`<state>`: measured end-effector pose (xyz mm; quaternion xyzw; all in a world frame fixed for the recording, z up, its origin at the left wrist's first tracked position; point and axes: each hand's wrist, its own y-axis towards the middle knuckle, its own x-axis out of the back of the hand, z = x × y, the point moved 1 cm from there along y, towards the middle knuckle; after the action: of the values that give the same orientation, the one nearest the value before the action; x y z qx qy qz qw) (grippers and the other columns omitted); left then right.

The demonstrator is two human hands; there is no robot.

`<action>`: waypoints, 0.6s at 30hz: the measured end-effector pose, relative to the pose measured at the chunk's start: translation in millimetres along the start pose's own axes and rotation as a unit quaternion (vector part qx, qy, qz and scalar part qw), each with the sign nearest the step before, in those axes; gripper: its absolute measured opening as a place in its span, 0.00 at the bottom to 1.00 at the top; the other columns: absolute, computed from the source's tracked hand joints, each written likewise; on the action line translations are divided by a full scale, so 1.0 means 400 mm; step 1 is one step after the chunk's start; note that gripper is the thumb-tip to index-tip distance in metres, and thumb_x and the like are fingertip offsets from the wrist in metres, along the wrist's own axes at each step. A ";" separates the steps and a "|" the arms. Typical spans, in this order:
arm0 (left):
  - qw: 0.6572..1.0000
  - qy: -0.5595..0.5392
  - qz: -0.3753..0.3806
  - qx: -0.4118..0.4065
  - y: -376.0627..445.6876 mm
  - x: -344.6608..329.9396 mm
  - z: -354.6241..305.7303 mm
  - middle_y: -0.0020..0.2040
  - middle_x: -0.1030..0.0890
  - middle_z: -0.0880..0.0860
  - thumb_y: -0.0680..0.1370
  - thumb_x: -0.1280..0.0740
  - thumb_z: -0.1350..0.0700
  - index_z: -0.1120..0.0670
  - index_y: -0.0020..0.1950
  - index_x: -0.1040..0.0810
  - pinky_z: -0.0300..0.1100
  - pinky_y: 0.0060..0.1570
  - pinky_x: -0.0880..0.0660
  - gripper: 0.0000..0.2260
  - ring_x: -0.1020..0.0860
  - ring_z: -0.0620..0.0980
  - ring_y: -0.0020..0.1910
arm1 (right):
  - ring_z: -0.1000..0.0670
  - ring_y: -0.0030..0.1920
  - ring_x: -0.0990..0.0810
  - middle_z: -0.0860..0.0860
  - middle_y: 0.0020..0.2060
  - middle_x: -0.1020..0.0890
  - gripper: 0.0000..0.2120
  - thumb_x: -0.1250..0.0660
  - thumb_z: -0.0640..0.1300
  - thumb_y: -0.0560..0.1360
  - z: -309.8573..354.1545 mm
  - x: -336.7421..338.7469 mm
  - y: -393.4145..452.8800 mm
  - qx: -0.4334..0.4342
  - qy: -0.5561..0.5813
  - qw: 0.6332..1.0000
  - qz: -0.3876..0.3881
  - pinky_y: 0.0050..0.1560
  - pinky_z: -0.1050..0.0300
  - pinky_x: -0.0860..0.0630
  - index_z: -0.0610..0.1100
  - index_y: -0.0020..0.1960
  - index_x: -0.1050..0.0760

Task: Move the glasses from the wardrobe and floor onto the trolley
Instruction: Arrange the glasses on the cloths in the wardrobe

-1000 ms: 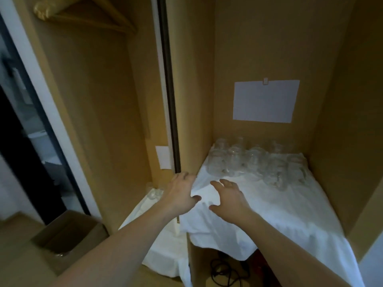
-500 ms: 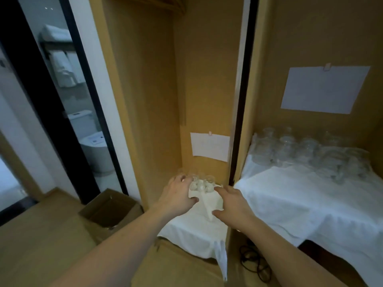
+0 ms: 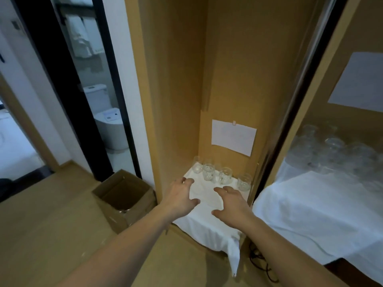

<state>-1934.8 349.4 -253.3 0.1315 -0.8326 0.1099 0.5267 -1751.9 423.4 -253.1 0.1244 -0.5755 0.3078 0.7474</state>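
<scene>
Several clear glasses [image 3: 217, 175] stand in a row on a white cloth [image 3: 207, 220] at the back of the low left wardrobe compartment. My left hand [image 3: 180, 196] and my right hand [image 3: 230, 200] reach over the cloth with fingers spread, empty, just short of the glasses. More clear glasses [image 3: 331, 152] crowd the back of a higher shelf in the right compartment, on a white cloth [image 3: 315, 216]. No trolley is in view.
An open cardboard box [image 3: 122, 197] sits on the wooden floor left of the wardrobe. A black cable [image 3: 261, 264] lies under the right shelf. White paper sheets [image 3: 233, 136] hang on the wardrobe back. A bathroom doorway [image 3: 97, 104] is at left.
The view has swung left and down from the right shelf to the low left compartment. Both hands moved with it and now hover over the lower cloth, closer to the low glasses.
</scene>
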 end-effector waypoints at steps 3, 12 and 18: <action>1.000 0.011 0.004 0.022 0.064 0.021 0.038 0.73 0.30 0.50 0.77 0.30 0.39 0.47 0.75 0.34 0.50 0.66 0.30 0.30 0.31 0.54 0.69 | 0.43 0.76 0.39 0.47 0.78 0.39 0.37 0.30 0.56 0.76 0.022 0.001 0.083 0.014 0.014 1.000 0.003 0.72 0.49 0.33 0.53 0.80 0.42; 0.999 0.033 0.007 0.026 0.323 0.066 0.048 0.73 0.30 0.49 0.76 0.30 0.39 0.46 0.75 0.35 0.49 0.66 0.27 0.30 0.29 0.53 0.68 | 0.43 0.76 0.38 0.47 0.77 0.37 0.37 0.30 0.56 0.75 -0.015 0.034 0.335 0.010 0.058 0.998 0.009 0.73 0.49 0.33 0.52 0.80 0.40; 0.999 0.045 0.029 -0.004 0.441 0.040 0.042 0.72 0.29 0.50 0.76 0.30 0.39 0.47 0.75 0.34 0.48 0.64 0.28 0.30 0.29 0.54 0.67 | 0.43 0.74 0.35 0.47 0.74 0.33 0.36 0.30 0.57 0.74 -0.063 0.014 0.454 -0.012 0.088 0.996 0.023 0.71 0.50 0.32 0.52 0.78 0.38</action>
<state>-2014.6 508.3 -253.7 0.1003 -0.8117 0.1277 0.5610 -1840.7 580.3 -286.3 0.0743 -0.5140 0.3281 0.7891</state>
